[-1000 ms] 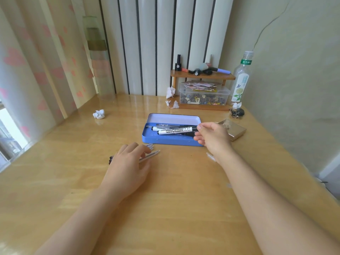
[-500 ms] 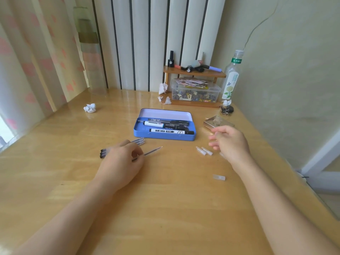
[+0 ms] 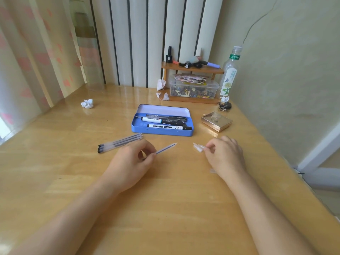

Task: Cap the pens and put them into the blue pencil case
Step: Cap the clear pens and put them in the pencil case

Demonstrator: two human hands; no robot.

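The blue pencil case (image 3: 161, 132) lies open in the middle of the wooden desk, holding two white markers (image 3: 169, 127) and several dark pens. My left hand (image 3: 128, 162) grips an uncapped clear pen (image 3: 166, 148), its tip pointing up and right. My right hand (image 3: 225, 155) pinches clear pen caps (image 3: 198, 147) between its fingertips, a short gap from the pen tip. Three more uncapped clear pens (image 3: 119, 143) lie side by side left of my left hand. Another clear cap (image 3: 213, 171) rests on the desk by my right wrist.
A gold box (image 3: 216, 122) sits right of the case. Behind it stand a small wooden shelf (image 3: 191, 69) over a clear bin (image 3: 193, 88), a plastic bottle (image 3: 230, 74) and a key ring (image 3: 225, 106). Crumpled paper (image 3: 87, 103) lies at the left. The wall is close on the right.
My right hand let go of the marker in the case, drew back toward me and took hold of the caps. My left hand lifted one pen away from the group.
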